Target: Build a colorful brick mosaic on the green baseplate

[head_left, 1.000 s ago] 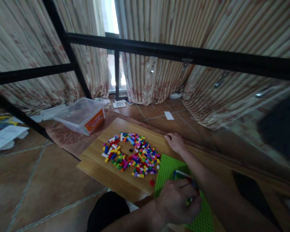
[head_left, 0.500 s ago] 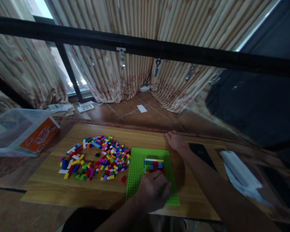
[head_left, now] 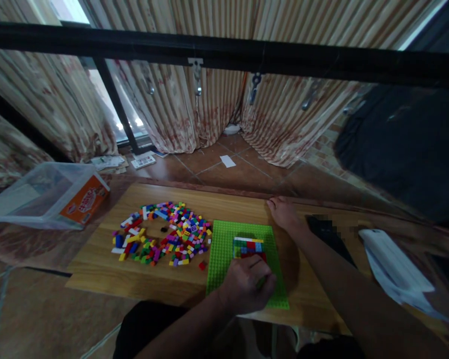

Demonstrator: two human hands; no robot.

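A green studded baseplate (head_left: pixel 223 252) lies on a wooden board (head_left: pixel 134 276). A small block of coloured bricks (head_left: pixel 248 247) stands on the plate. My left hand (head_left: pixel 247 290) is closed in a fist on the plate just below that block, fingers pressed at its near edge; what they pinch is hidden. My right hand (head_left: pixel 284 213) rests at the board's far edge, right of the plate, fingers curled down on the wood and holding nothing visible. A spread of several loose coloured bricks (head_left: pixel 164 238) lies left of the plate.
A clear plastic tub with an orange label (head_left: pixel 52 194) lies at the left. A dark flat object (head_left: pixel 327 232) and a white folded thing (head_left: pixel 392 267) lie right of my right arm. A black metal bar (head_left: pixel 224 52) crosses above; curtains hang behind.
The view has swung right and then steadied, so the board sits more central. My left hand stays closed on the plate by the brick block; my right hand keeps its place at the far edge.
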